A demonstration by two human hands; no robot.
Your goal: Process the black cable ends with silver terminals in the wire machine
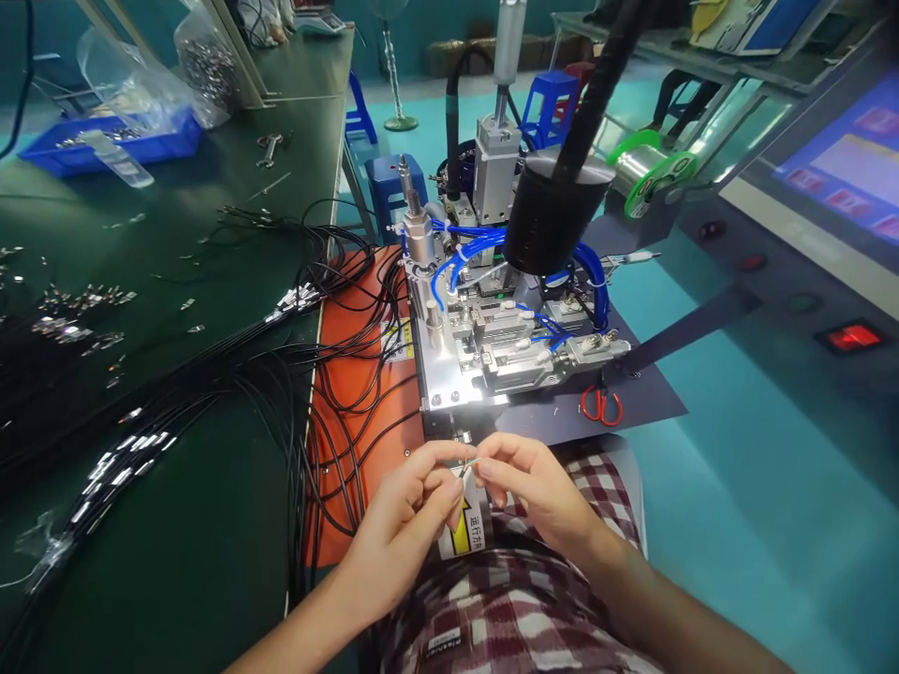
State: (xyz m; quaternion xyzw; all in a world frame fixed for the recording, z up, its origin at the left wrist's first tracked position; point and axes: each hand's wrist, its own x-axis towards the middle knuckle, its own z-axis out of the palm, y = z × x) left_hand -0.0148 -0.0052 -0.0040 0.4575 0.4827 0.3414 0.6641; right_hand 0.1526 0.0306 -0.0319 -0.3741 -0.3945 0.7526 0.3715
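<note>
My left hand and my right hand meet in front of my lap, fingertips almost touching. Between them are the thin stripped wires of a cable end, one greenish. The fingers of my left hand are closed on the cable end, and my right thumb and index finger pinch the wire tips. Just beyond the hands stands a metal machine with blue air tubes and clamps. Under the hands shows a white and yellow label. Most of the held cable is hidden by my fingers.
Bundles of black cables spread over the dark green table and an orange board. Red-handled scissors lie right of the machine. A solder wire spool, a control panel and a blue tray stand around.
</note>
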